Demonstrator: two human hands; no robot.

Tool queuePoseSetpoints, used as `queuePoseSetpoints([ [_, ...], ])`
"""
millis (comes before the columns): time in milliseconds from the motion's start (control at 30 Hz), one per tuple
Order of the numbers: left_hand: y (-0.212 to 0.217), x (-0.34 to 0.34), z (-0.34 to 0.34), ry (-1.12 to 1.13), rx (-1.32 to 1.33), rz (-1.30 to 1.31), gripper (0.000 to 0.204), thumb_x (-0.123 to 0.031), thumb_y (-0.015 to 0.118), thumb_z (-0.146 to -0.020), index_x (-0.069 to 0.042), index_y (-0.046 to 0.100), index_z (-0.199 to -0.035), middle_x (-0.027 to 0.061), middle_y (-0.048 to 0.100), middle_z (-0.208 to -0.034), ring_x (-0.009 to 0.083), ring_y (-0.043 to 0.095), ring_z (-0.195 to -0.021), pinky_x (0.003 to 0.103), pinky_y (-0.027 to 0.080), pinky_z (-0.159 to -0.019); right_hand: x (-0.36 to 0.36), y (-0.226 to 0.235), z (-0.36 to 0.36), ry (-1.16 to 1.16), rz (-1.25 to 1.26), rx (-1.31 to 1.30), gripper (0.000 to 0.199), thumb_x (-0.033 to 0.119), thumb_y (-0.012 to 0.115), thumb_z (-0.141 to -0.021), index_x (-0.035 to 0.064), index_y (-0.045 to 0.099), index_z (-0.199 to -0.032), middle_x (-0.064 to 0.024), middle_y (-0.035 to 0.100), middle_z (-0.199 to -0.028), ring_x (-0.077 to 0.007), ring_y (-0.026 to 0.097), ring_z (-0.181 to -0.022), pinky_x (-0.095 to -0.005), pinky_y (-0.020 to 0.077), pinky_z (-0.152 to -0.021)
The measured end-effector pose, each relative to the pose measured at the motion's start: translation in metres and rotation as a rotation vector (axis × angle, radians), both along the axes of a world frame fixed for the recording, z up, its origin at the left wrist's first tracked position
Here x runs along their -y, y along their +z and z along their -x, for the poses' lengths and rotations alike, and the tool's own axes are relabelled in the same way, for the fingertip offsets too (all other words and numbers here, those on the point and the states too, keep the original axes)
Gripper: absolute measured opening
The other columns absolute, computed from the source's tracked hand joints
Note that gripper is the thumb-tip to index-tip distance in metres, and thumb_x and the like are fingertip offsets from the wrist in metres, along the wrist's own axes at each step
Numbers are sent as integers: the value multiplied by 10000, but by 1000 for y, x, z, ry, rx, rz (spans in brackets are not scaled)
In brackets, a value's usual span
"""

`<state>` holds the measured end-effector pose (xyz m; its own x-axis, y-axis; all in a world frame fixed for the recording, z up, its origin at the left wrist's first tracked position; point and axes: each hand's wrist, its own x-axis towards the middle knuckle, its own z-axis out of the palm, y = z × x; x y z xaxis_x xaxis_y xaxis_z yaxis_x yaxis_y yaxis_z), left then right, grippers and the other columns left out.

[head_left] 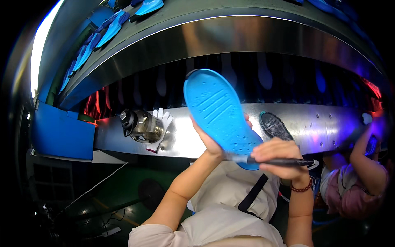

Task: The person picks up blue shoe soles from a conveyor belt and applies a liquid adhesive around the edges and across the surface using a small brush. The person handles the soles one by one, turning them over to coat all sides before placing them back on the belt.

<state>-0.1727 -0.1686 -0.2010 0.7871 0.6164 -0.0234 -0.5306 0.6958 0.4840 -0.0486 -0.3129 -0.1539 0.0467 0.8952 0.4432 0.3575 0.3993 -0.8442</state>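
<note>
A bright blue shoe insole (214,111) is held up in front of me, its broad end tilted up and away. Several raised bars and small dots mark its face, and a dark bit shows at its far tip. My left hand (209,138) is closed around it from beneath, with fingertips showing at its right edge. In my closed right hand (277,154) is a black-handled brush-like tool (288,162). Its pale, motion-blurred head lies across the near end of the insole; I cannot tell whether they touch.
On the metal ledge (185,144) stand a clear jar with a black top (144,125), a white glove (164,119) beside it, and a dark insole (275,125). More blue insoles (111,31) line the belt above. Another person (366,164) is at far right.
</note>
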Motion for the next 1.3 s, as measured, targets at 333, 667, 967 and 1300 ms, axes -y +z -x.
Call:
queuePoseSetpoints([
  [333, 9, -25, 8, -33, 220, -102, 957, -820, 190, -704, -40, 458, -1190, 207, 575, -1000, 310, 580, -844, 435, 463, -786, 20, -11, 0, -28, 61, -203, 239, -50, 702, -632, 2, 666, -862, -141, 661, -884, -242, 625, -877, -324, 491, -813],
  [667, 23, -25, 13, -15, 173, -30, 974, -812, 184, -714, -35, 394, -1262, 219, 541, -1090, 345, 569, -933, 470, 450, -849, 17, -42, -3, -7, 38, -704, 226, -23, 687, -656, -47, 648, -876, -203, 635, -953, -284, 603, -914, -358, 466, -852],
  [967, -10, 5, 27, -192, -17, -85, 708, -498, 356, -850, -3, 263, -1348, 206, 457, -1246, 319, 508, -1091, 428, 413, -926, 8, -9, 33, -145, 315, -505, 249, -56, 674, -692, -49, 637, -937, -175, 648, -955, -193, 638, -874, -258, 492, -795],
  [1300, 16, -26, 33, -829, -310, -220, 674, -374, 479, -825, 34, 309, -1333, 196, 478, -1234, 270, 511, -1089, 341, 398, -930, 15, 18, 10, 200, 279, -2, 178, -5, 699, -678, -4, 666, -852, -167, 653, -929, -249, 652, -860, -288, 525, -752],
])
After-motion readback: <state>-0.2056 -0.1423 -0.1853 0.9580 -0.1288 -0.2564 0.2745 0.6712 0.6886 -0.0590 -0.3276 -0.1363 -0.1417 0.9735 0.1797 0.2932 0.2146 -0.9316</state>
